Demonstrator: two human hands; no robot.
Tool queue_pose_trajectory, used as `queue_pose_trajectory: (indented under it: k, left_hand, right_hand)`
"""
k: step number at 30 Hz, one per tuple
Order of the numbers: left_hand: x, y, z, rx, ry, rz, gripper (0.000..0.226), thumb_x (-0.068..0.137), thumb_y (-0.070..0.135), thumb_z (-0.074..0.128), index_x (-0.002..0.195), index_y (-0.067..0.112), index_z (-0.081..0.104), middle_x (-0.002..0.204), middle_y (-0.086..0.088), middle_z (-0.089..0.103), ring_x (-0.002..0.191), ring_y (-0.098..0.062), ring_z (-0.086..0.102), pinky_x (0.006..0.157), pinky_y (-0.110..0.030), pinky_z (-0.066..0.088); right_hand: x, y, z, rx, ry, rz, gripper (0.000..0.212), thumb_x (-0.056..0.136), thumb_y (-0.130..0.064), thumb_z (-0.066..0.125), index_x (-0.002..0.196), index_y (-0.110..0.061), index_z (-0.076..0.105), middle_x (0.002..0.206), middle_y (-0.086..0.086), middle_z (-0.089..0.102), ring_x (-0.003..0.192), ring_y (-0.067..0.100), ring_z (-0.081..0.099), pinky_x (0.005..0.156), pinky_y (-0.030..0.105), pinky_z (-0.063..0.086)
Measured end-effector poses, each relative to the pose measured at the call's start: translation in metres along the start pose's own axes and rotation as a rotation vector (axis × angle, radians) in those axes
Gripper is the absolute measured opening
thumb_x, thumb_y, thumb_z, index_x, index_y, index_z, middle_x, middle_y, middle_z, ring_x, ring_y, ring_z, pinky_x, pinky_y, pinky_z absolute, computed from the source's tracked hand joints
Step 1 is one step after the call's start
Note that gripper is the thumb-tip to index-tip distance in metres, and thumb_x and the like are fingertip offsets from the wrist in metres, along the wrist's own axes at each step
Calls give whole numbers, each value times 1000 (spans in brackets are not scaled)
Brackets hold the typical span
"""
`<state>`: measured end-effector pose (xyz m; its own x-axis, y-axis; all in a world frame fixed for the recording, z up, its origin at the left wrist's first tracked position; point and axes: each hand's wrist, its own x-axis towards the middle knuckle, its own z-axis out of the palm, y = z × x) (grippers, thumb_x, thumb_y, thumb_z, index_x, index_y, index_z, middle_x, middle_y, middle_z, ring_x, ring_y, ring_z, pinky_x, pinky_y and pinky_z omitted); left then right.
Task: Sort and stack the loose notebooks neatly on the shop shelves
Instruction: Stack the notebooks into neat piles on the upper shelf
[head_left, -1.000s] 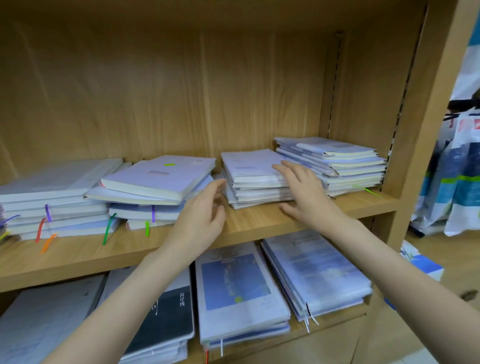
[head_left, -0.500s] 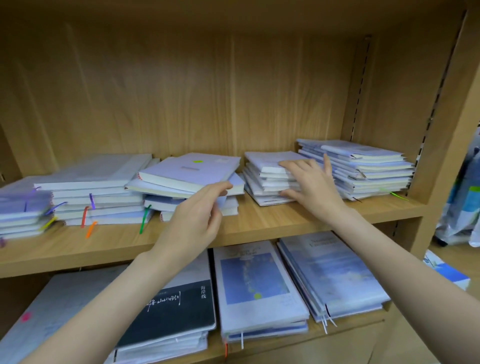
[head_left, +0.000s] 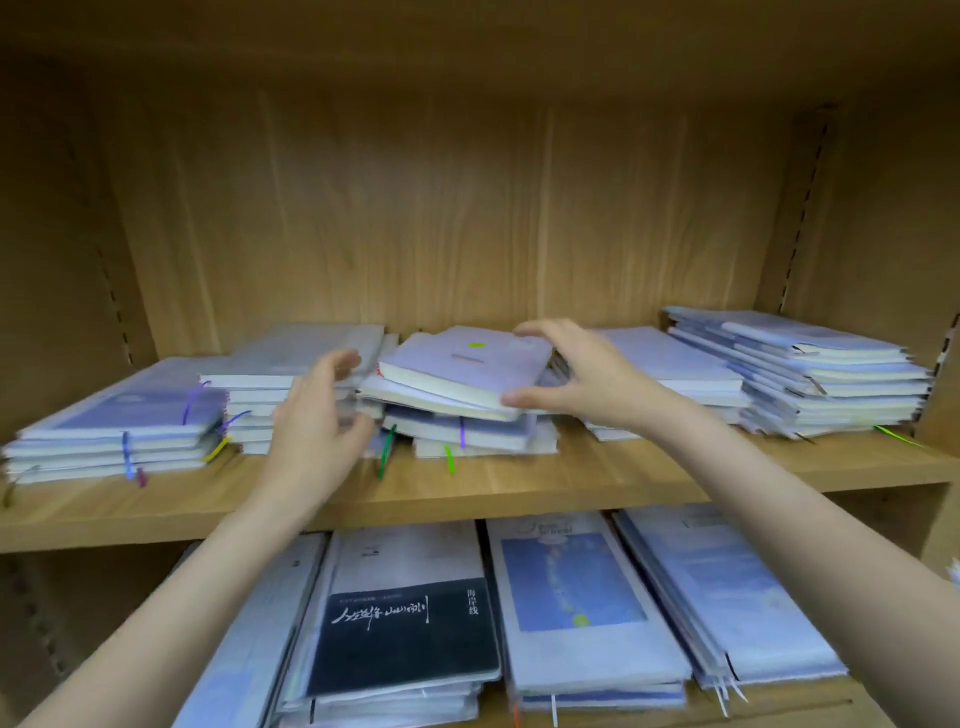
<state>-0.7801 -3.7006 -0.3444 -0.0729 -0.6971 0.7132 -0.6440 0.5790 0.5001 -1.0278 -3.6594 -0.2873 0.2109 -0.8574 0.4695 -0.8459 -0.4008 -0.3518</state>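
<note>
Several stacks of pale lavender notebooks lie on the upper wooden shelf (head_left: 597, 483). The middle stack (head_left: 467, 434) is crooked, and its top notebook (head_left: 457, 366), marked with a small green sticker, lies askew. My right hand (head_left: 576, 376) pinches that notebook's right corner, fingers on the cover and thumb at the front edge. My left hand (head_left: 317, 421) hovers at the stack's left side with curved, spread fingers and holds nothing; it is blurred. Coloured ribbon bookmarks hang from the stacks' front edges.
Tidy stacks sit at the far left (head_left: 114, 431), left of middle (head_left: 260, 387), right of middle (head_left: 675, 371) and far right (head_left: 821, 374). On the lower shelf lie larger notebooks, one with a black cover (head_left: 405, 639) and one blue (head_left: 571, 587). Wooden side walls close the shelf.
My right hand left the right-of-middle stack and moved left to take hold of the crooked stack's top notebook. My left hand shifted to that stack's left side. The view swung left.
</note>
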Motion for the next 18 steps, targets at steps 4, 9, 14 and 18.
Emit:
queue_pose_trajectory:
  k: [4,9,14,18]
  left_hand:
    - [3,-6,-10,17,-77,18,64,74,0,65,133,12,41,128,1,55,121,-26,44,102,-45,32]
    - [2,-16,-6,125,-36,23,68,76,9,64,136,22,36,131,13,51,123,-17,37,102,-31,18]
    - [2,-21,-1,176,23,105,65,79,20,66,136,25,37,130,14,50,123,-11,34,101,-25,10]
    - [1,-26,5,194,43,166,51,76,30,66,124,22,53,117,6,58,114,-14,39,96,-29,17]
  right_hand:
    - [13,-19,43,-133,-46,21,76,80,-48,67,141,-15,37,144,3,42,133,19,37,106,28,29]
    - [15,-25,43,-487,-4,-4,58,87,-51,55,132,-15,45,129,6,57,119,26,51,92,38,42]
    - [9,-24,29,-631,-1,-73,47,88,-50,52,128,-25,49,116,0,64,109,23,56,78,28,38]
    - [-13,-11,11,-466,-11,-77,50,86,-41,61,134,-31,47,125,-7,62,109,20,57,81,25,34]
